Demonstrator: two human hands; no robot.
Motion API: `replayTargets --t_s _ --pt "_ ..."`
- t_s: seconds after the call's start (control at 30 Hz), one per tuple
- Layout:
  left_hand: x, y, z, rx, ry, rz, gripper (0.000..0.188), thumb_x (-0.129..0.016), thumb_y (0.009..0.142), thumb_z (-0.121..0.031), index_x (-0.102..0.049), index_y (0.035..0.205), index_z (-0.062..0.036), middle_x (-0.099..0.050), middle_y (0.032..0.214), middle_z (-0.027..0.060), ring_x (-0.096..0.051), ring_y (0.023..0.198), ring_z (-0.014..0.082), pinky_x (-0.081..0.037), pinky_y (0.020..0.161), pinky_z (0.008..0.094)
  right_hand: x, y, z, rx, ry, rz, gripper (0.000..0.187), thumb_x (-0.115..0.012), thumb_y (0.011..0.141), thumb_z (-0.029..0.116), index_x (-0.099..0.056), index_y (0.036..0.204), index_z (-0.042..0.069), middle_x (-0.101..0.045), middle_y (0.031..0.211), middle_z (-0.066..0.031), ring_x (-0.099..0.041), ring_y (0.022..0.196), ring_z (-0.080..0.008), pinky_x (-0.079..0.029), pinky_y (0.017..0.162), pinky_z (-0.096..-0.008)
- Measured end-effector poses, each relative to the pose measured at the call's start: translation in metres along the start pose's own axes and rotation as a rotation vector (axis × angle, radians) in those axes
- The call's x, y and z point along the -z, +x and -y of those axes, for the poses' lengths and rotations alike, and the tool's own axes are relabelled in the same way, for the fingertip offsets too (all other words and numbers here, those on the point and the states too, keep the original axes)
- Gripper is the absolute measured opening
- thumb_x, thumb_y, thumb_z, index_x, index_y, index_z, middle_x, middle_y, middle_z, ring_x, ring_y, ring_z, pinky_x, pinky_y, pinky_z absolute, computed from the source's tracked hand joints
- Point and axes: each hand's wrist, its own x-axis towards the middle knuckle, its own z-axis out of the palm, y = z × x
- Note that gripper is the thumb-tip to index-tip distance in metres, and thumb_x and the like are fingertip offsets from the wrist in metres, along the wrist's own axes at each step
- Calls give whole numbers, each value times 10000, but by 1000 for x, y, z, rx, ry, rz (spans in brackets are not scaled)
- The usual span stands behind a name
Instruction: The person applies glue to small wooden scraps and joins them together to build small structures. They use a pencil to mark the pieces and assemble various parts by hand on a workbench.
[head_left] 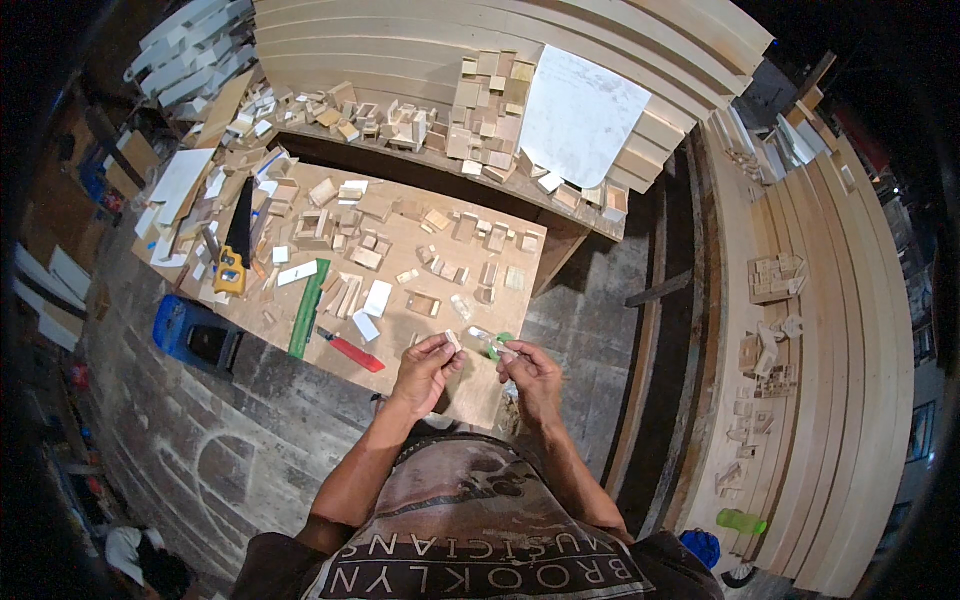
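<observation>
My left hand (425,375) pinches a small pale wood block (453,341) between thumb and fingertips, above the near right corner of the workbench (475,400). Close by on the right, my right hand (533,378) grips a slim whitish stick-like piece (484,334), its far end pointing toward the block; its exact kind is too small to tell. A round green thing (500,345) shows just behind those fingers, partly hidden. Beyond both hands lie a clear plastic-looking piece (461,307) and a small open wooden box (423,304).
Left on the bench lie a yellow-handled handsaw (231,268), a green bar (308,310), a red-handled tool (352,350) and white offcuts (377,298). Small wooden assemblies crowd its far side and the shelf behind. Stacked boards (850,370) stand on the right, a blue plastic container (195,333) at left.
</observation>
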Motion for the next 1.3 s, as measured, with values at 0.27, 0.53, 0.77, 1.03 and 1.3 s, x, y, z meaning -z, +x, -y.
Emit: replayTargets --t_s 0.27,0.53,0.77,1.03,1.3 --pt "4 -2 -2 92 -113 66 212 -632 945 -49 -659 1143 19 -700 1026 86 -675 903 159 -563 803 257 -6 5 -5 124 -42 113 234 -621 928 -26 -612 1162 -26 -642 1014 -73 -628 846 -127 -525 722 -246" --pt "9 -4 -1 82 -80 98 205 -632 952 -67 -663 1132 28 -690 994 77 -663 873 140 -560 810 241 -9 7 10 324 -419 174 165 -640 911 -25 -649 1075 -37 -621 1086 -103 -623 980 -162 -540 832 -276" --pt "6 -4 -1 70 -59 89 197 -631 948 -47 -659 1122 40 -683 966 76 -653 849 138 -555 792 249 -12 3 21 460 -433 153 155 -642 887 -61 -673 1037 -39 -643 1035 -108 -635 914 -164 -541 767 -259" --pt "4 -2 -3 64 -73 79 171 -640 932 -21 -666 1093 29 -680 957 78 -645 854 146 -542 788 260 -2 -5 28 326 -399 108 145 -659 919 6 -681 1058 -30 -664 1020 -83 -616 890 -116 -516 741 -229" --pt "7 -2 -2 50 -52 62 161 -646 923 -1 -674 1078 34 -683 967 76 -639 873 145 -534 800 267 -11 -1 30 45 -254 73 158 -644 941 53 -686 1058 -44 -599 783 14 -494 655 -44 -394 588 -199"
